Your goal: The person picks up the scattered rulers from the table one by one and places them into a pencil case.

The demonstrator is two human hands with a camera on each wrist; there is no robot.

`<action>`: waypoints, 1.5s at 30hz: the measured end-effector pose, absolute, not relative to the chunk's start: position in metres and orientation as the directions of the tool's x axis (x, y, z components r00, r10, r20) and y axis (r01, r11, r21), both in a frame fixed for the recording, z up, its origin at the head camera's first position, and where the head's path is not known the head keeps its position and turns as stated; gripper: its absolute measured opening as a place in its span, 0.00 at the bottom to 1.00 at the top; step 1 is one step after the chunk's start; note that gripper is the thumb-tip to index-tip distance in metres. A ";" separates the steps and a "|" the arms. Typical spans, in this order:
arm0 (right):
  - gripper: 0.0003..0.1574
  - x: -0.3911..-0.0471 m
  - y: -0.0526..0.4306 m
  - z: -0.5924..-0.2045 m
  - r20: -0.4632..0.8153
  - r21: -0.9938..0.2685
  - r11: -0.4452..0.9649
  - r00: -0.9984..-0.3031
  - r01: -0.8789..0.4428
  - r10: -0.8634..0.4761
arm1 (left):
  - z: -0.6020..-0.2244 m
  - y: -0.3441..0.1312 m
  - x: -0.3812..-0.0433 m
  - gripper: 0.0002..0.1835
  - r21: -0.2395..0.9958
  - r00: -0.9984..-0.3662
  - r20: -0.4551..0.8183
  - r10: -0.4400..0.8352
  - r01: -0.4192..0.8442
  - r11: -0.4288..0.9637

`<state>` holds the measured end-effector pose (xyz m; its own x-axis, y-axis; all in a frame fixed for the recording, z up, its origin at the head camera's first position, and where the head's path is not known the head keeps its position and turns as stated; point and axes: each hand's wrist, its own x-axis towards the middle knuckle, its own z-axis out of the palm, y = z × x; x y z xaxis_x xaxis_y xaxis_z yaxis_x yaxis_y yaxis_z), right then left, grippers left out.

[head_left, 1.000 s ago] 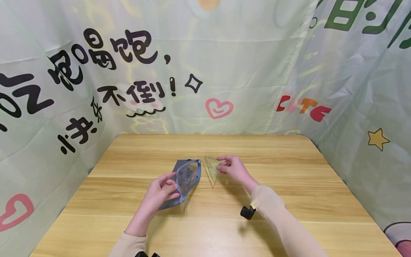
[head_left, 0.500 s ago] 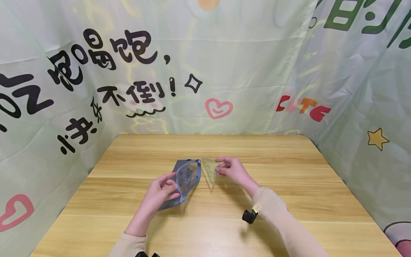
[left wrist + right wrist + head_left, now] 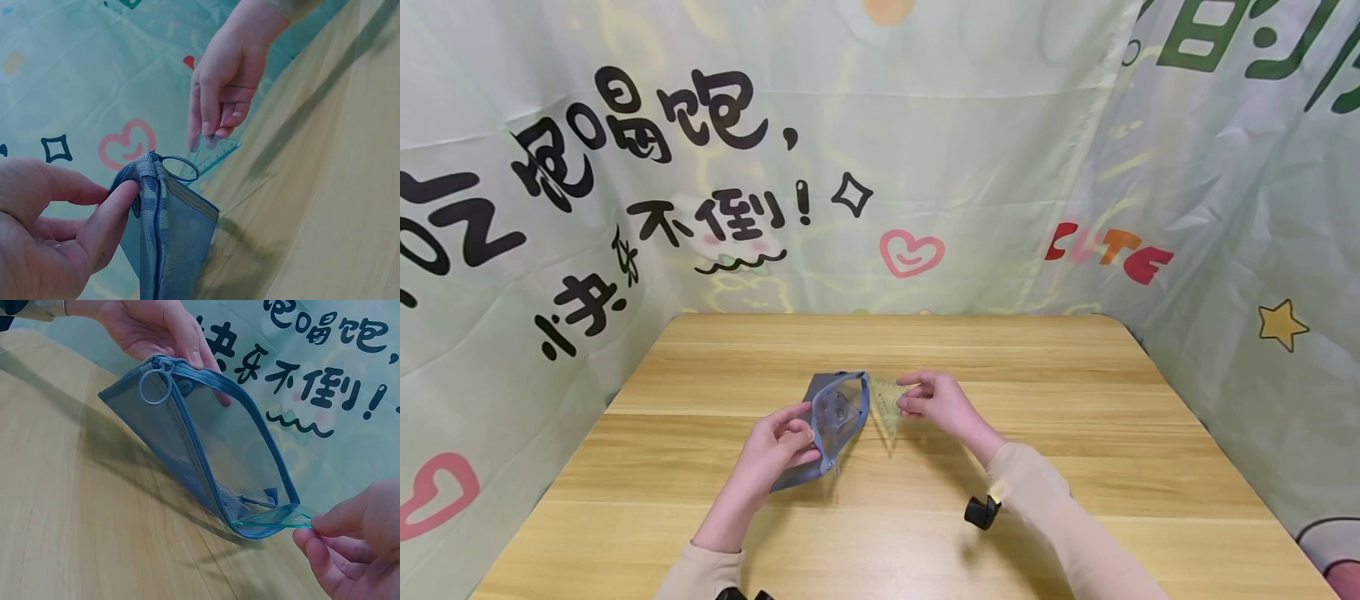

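My left hand (image 3: 778, 442) pinches the edge of a blue zippered pouch (image 3: 140, 415) with see-through sides, its mouth gaping to the right. A ring pull (image 3: 181, 169) hangs from the zipper. Between thumb and fingers, my right hand (image 3: 946, 402) holds a clear, greenish set square (image 3: 886, 404) just right of the mouth. In the right wrist view, one end of the set square (image 3: 272, 517) overlaps the lower corner of the opening; whether it touches the rim I cannot tell. A small dark blue item (image 3: 261, 500) shows through the pouch, its kind unclear.
The wooden table (image 3: 1037, 358) spreads under both hands. Printed cloth (image 3: 970, 150) hangs behind it and at its sides. A black wrist camera (image 3: 981, 512) sticks out from the right sleeve, low over the tabletop.
My right hand has moved slightly left and down with the set square, bringing it nearer the pouch's mouth. The left hand and the pouch have stayed in place.
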<state>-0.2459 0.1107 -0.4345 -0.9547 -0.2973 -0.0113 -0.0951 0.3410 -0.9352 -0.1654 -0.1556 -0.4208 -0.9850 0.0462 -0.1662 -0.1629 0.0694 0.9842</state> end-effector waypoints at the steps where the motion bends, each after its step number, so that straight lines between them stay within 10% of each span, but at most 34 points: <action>1: 0.24 -0.246 0.110 -0.434 -0.016 -0.937 0.338 -0.955 -0.089 -0.295 | -0.421 -0.155 -0.165 0.28 0.984 -0.985 -0.166 0.047 -0.162 0.069; 45: 0.26 -0.258 0.068 -0.436 -0.152 -0.974 0.207 -0.941 0.091 -0.302 | -0.421 -0.155 -0.164 0.28 0.987 -0.987 -0.149 0.052 -0.146 0.071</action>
